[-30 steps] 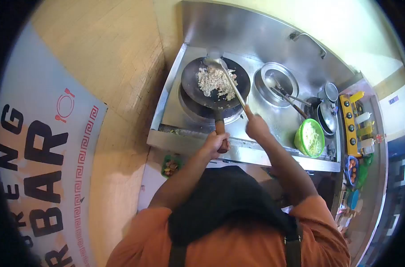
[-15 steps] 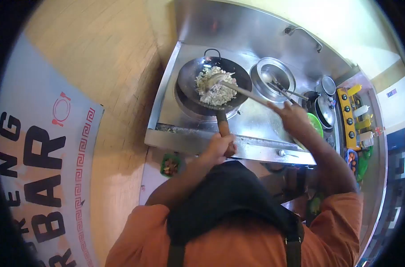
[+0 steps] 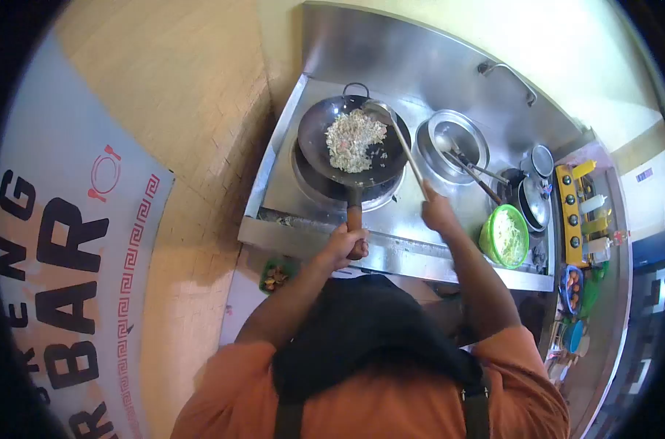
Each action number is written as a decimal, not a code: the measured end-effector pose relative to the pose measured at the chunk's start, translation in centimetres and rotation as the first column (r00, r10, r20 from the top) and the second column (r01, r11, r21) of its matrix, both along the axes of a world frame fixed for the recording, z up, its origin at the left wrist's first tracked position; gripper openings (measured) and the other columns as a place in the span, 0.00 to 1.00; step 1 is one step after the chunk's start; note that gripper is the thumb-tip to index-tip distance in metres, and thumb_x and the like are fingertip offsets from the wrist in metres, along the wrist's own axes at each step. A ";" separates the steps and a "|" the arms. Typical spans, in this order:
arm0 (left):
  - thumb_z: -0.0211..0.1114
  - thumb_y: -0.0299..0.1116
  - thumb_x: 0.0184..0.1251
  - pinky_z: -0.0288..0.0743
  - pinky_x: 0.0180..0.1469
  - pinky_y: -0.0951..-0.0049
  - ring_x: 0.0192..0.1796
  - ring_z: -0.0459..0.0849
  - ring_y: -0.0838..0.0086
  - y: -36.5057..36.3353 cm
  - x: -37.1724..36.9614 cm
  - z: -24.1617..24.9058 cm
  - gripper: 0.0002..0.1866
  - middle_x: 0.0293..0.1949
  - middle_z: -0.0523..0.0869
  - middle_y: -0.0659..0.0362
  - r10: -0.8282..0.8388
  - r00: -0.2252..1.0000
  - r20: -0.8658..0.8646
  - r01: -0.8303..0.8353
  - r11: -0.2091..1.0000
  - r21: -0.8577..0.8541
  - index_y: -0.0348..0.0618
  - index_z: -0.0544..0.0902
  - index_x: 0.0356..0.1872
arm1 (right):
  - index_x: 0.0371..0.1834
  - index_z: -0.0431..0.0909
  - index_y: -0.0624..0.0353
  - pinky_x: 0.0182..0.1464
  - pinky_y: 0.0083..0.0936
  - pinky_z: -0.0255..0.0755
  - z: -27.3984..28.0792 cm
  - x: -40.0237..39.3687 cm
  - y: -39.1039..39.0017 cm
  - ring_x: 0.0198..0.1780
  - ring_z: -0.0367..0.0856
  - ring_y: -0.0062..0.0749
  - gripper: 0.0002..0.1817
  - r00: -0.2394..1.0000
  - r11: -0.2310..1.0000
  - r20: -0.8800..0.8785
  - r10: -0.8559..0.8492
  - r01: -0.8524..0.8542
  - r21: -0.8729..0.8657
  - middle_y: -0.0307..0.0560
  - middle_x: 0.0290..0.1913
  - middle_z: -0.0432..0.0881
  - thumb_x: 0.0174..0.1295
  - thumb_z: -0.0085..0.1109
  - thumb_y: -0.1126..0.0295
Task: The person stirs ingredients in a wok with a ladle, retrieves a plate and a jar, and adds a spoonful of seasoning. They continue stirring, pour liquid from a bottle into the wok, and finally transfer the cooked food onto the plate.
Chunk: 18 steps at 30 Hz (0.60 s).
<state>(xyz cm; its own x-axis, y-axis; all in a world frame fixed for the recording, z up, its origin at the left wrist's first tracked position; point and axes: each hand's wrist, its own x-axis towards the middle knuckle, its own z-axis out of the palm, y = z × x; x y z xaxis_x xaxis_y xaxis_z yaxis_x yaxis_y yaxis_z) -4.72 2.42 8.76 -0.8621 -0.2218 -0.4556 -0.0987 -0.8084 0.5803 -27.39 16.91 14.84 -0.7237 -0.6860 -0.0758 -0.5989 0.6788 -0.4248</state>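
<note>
A dark wok (image 3: pixel 320 150) sits over the left burner, tilted a little, with fried rice (image 3: pixel 355 140) heaped in its middle. My left hand (image 3: pixel 346 245) is wrapped round the wok's wooden handle (image 3: pixel 354 217). In my right hand (image 3: pixel 439 212) is the long shaft of a ladle (image 3: pixel 406 148). Its round bowl rests at the wok's upper right wall, beside the rice. A green basket (image 3: pixel 484 235) of pale shredded vegetable (image 3: pixel 506 235) stands to the right of my right hand.
Metal pots with ladles (image 3: pixel 449 139) stand on the right burner. Lidded pans (image 3: pixel 535 203) and a yellow rack (image 3: pixel 572 219) with squeeze bottles (image 3: pixel 593 203) are farther right. A faucet (image 3: pixel 509 73) juts from the steel backsplash. A green container (image 3: pixel 272 276) sits low at left; a printed banner (image 3: pixel 76 293) hangs beyond.
The ladle has moved from the middle of the rice to the wok's upper right side. My right hand has shifted left and down, uncovering the green basket. My left hand stays on the handle.
</note>
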 end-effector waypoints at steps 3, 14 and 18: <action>0.63 0.26 0.63 0.76 0.23 0.65 0.23 0.79 0.69 0.3 0.1 -0.1 0.10 0.24 0.76 0.57 0.017 1.000 -0.006 -0.017 0.999 -0.029 0.40 0.69 0.39 | 0.66 0.67 0.50 0.51 0.49 0.72 5.8 4.0 -2.4 0.46 0.79 0.66 0.28 0.953 0.998 0.297 -0.063 0.059 0.023 0.70 0.41 0.81 0.58 0.50 0.70; 0.64 0.28 0.63 0.76 0.21 0.67 0.21 0.80 0.70 -1.0 0.3 -0.4 0.10 0.23 0.77 0.56 -0.060 0.990 0.125 0.075 0.990 -0.118 0.39 0.70 0.36 | 0.75 0.51 0.48 0.41 0.48 0.78 9.5 7.7 0.4 0.39 0.83 0.56 0.36 0.932 0.810 -0.045 0.359 -0.287 0.511 0.66 0.37 0.80 0.60 0.46 0.76; 0.62 0.27 0.64 0.77 0.25 0.66 0.24 0.79 0.69 1.0 0.3 4.9 0.06 0.24 0.75 0.57 -0.073 0.996 0.050 0.074 0.997 -0.001 0.40 0.73 0.34 | 0.74 0.54 0.53 0.39 0.48 0.78 8.9 4.6 1.1 0.37 0.83 0.56 0.34 0.942 0.849 -0.126 0.310 -0.215 0.482 0.65 0.35 0.81 0.61 0.45 0.76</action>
